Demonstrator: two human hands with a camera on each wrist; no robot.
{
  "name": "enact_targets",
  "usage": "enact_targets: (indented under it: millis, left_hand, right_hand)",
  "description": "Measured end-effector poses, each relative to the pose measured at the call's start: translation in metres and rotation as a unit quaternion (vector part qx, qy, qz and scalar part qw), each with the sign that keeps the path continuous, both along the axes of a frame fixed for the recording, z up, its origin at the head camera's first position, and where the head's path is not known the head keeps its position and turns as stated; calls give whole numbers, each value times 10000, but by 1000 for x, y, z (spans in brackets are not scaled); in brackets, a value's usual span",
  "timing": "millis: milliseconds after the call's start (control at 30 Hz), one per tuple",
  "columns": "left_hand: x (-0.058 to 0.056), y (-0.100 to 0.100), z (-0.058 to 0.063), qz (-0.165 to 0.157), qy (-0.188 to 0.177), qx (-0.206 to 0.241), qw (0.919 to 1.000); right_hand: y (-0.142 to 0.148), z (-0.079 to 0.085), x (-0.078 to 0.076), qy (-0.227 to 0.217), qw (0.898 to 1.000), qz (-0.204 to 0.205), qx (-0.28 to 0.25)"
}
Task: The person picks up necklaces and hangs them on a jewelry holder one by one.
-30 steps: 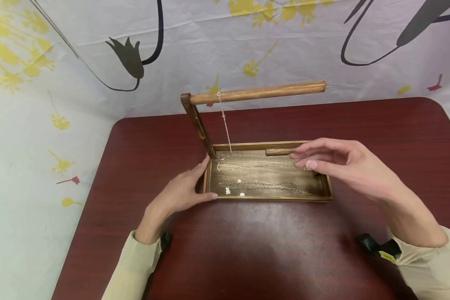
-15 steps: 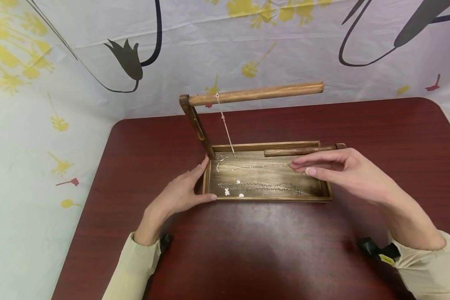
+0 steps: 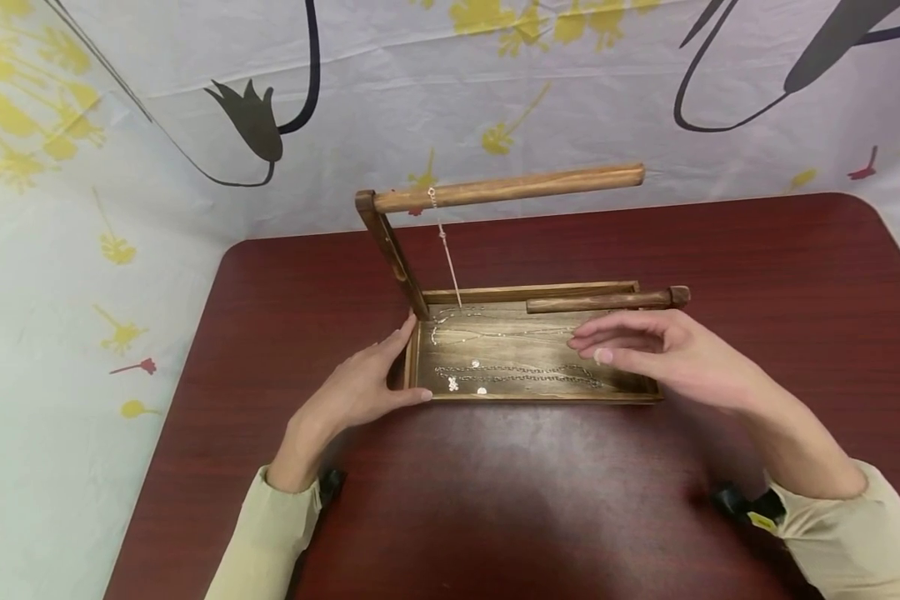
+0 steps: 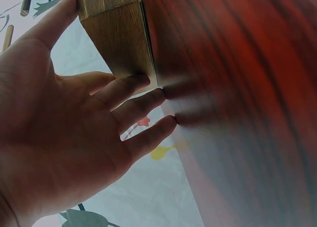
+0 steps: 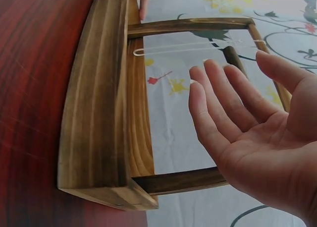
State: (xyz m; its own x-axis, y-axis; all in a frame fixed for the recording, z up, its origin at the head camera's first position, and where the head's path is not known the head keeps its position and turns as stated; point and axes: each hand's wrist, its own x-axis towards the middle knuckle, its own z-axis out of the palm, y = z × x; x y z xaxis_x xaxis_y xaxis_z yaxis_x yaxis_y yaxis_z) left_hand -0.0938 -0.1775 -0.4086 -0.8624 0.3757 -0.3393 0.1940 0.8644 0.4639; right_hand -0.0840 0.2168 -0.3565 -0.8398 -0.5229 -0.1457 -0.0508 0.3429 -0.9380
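Observation:
A brown wooden jewelry stand has a shallow tray base [image 3: 525, 398], an upper bar [image 3: 517, 186] and a shorter lower bar [image 3: 607, 302]. One fine necklace [image 3: 451, 258] hangs from the upper bar near the left post. Inside the tray lie a thin chain necklace [image 3: 510, 334] and a thicker chain [image 3: 521, 377]. My left hand [image 3: 356, 379] rests against the tray's left end, thumb on the front rim, fingers straight. My right hand [image 3: 667, 354] hovers over the tray's right part with fingers loosely bent, nothing visible in it; its fingertips are near the thin necklace's right end.
The stand is on a dark red table [image 3: 495, 500]. A patterned cloth [image 3: 570, 100] hangs behind and at the left. Small light charms [image 3: 453, 383] lie near the thicker chain. The upper bar juts out above the tray, its right end free.
My right hand has moved left and a little down, uncovering the lower bar's right end. My left hand keeps its place on the tray.

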Motion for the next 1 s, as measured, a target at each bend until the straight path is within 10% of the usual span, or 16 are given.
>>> enact_targets:
  millis: [1000]
  left_hand:
    - [0,0,0,-31,0,55,10000]
  right_hand:
    - [-24,-25,-5,456,9927,-833,739]
